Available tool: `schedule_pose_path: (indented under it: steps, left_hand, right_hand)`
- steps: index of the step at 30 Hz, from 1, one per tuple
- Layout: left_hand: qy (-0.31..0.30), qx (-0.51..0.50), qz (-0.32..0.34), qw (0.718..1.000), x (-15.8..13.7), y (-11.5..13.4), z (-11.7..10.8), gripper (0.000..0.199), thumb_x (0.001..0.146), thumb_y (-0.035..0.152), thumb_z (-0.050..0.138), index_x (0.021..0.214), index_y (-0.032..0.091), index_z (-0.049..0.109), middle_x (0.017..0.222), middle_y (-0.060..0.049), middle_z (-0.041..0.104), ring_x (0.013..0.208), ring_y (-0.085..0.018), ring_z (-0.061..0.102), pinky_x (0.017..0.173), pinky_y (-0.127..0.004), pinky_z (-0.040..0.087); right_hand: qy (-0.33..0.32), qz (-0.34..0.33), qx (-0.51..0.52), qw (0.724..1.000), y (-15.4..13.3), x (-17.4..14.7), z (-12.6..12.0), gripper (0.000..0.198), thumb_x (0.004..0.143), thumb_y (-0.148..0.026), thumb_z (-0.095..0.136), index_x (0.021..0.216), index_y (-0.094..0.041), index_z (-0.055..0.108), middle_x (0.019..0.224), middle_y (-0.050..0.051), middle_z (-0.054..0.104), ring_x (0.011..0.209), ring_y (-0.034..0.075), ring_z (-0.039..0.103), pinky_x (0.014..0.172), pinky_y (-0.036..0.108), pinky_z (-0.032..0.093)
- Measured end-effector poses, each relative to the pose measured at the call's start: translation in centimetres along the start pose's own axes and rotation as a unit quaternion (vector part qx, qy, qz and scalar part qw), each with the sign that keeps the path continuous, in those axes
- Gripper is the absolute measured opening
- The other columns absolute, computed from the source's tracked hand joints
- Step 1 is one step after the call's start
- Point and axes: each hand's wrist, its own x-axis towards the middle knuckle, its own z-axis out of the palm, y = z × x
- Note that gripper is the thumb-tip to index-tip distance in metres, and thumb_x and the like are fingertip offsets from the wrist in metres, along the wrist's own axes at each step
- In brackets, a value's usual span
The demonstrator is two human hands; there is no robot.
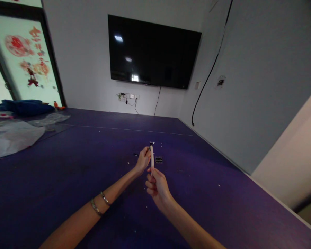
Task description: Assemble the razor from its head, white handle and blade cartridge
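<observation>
A thin white stick (152,156) is being held upright over the purple floor (67,173), out in front at arm's length. The right hand (157,185) is closed around its lower end, fingers curled tight, so the stick is being kept steady and vertical. The left hand (143,159) is being pressed against the stick's upper part, fingertips pinched near it; whether something small is being gripped there cannot be told. A dark tip (151,143) is showing at the stick's top, probably kept raised so it can be seen and worked on. A small dark part (159,159) is lying on the floor just right of the hands, with pale crumbs scattered around it, likely left within easy reach. Bracelets (99,203) are being worn on the left wrist.

What the stick is cannot be made out: too small and blurred. The left fingertips are partly hidden behind it. A TV (152,52) is hanging on the far wall; bedding (25,106) is being cut off at the left edge.
</observation>
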Motion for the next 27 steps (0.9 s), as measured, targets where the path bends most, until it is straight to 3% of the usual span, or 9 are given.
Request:
schedule_pose_path:
  steps: [6,16,22,27]
  left_hand:
    - [-0.030,-0.014,0.009,0.999,0.2,-0.6,0.1,0.020,0.075,0.036,0.049,0.078,0.016,0.049,0.053,0.007,0.038,0.042,-0.004,0.032,0.042,-0.017,0.025]
    - [-0.033,-0.018,0.011,0.999,-0.2,-0.6,0.3,0.021,0.076,0.036,0.050,0.078,0.016,0.049,0.052,0.008,0.037,0.041,-0.004,0.031,0.041,-0.016,0.025]
    - [-0.007,-0.020,-0.008,1.000,-0.2,-0.3,0.1,0.023,0.076,0.039,0.049,0.077,0.016,0.049,0.051,0.008,0.036,0.041,-0.004,0.031,0.040,-0.016,0.023]
    - [-0.023,-0.021,-0.005,1.000,-0.2,-0.7,0.1,0.022,0.076,0.039,0.051,0.075,0.017,0.049,0.051,0.008,0.037,0.041,-0.004,0.031,0.040,-0.017,0.023]
  right_hand:
    - [-0.001,-0.045,0.016,0.999,-0.7,0.2,-0.2,0.037,0.061,-0.042,0.070,0.076,-0.018,0.047,0.045,-0.013,0.026,0.037,0.000,0.012,0.036,0.017,0.002]
    - [-0.001,-0.049,0.014,0.999,-1.3,0.0,-0.1,0.035,0.063,-0.041,0.069,0.075,-0.019,0.045,0.046,-0.013,0.025,0.037,0.001,0.012,0.036,0.017,0.002]
    - [0.007,-0.007,-0.013,1.000,-0.3,-0.4,-0.2,0.038,0.061,-0.045,0.069,0.077,-0.019,0.047,0.045,-0.013,0.026,0.036,0.001,0.013,0.036,0.017,0.002]
    - [0.001,-0.040,0.007,0.999,-0.9,0.0,-0.1,0.035,0.063,-0.042,0.069,0.076,-0.019,0.045,0.046,-0.013,0.024,0.037,0.001,0.011,0.036,0.017,0.002]
